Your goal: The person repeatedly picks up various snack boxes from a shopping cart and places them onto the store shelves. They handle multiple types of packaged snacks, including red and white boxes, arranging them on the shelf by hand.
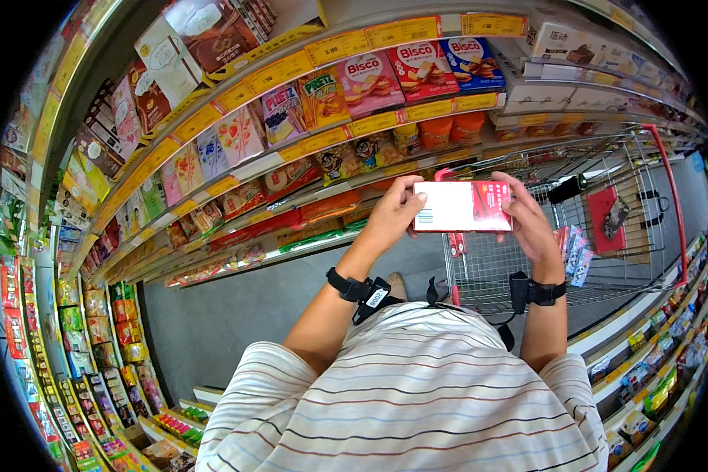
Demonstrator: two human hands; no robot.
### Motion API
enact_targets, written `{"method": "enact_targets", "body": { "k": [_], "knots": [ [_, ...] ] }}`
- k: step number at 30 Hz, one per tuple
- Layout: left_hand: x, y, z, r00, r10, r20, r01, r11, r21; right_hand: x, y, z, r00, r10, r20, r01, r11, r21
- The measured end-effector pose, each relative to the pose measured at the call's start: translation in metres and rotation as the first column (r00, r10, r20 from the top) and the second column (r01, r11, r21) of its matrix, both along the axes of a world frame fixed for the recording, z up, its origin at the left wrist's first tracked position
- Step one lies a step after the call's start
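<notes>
Between my two hands is a red and white snack box (pixel 448 206), its printed back with a barcode turned up towards me. My left hand (pixel 394 209) grips the box's left end, thumb on the face near the barcode. At the other end my right hand (pixel 530 215) holds it, thumb along the red part and fingers behind. Below and beyond the box stands a wire shopping cart (pixel 489 265). Inside the cart lie several small blue and pink packs (pixel 575 253), a red flat item (pixel 605 218) and a dark object (pixel 568 189).
Shelves of boxed biscuits curve along the front and left, with Bisco boxes (pixel 423 68), Pretz boxes (pixel 323 97) and yellow price strips (pixel 259 76). Bagged snacks (pixel 661 392) fill a low shelf at the right. Grey floor (pixel 230 312) shows between shelf and cart.
</notes>
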State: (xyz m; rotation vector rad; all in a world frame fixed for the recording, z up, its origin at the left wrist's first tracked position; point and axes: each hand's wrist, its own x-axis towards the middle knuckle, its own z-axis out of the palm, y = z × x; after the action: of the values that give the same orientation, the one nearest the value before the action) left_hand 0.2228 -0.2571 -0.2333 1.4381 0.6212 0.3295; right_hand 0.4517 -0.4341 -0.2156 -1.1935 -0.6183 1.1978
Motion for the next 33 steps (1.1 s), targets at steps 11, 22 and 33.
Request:
{"method": "enact_targets", "body": {
  "k": [11, 22, 33],
  "knots": [
    [-0.014, 0.004, 0.028, 0.963, 0.229, 0.140, -0.205, 0.964, -0.170, -0.023, 0.030, 0.021, 0.978, -0.052, -0.200, 0.101, 0.965, 0.242],
    [-0.021, 0.004, 0.032, 0.991, 0.101, 0.083, -0.092, 0.990, -0.106, -0.029, 0.045, 0.021, 0.981, -0.107, -0.163, 0.136, 0.973, 0.184],
    [-0.019, 0.002, 0.040, 0.998, 0.055, 0.033, -0.054, 0.998, -0.031, -0.031, 0.057, 0.020, 0.981, -0.106, -0.164, 0.135, 0.974, 0.180]
  ]
}}
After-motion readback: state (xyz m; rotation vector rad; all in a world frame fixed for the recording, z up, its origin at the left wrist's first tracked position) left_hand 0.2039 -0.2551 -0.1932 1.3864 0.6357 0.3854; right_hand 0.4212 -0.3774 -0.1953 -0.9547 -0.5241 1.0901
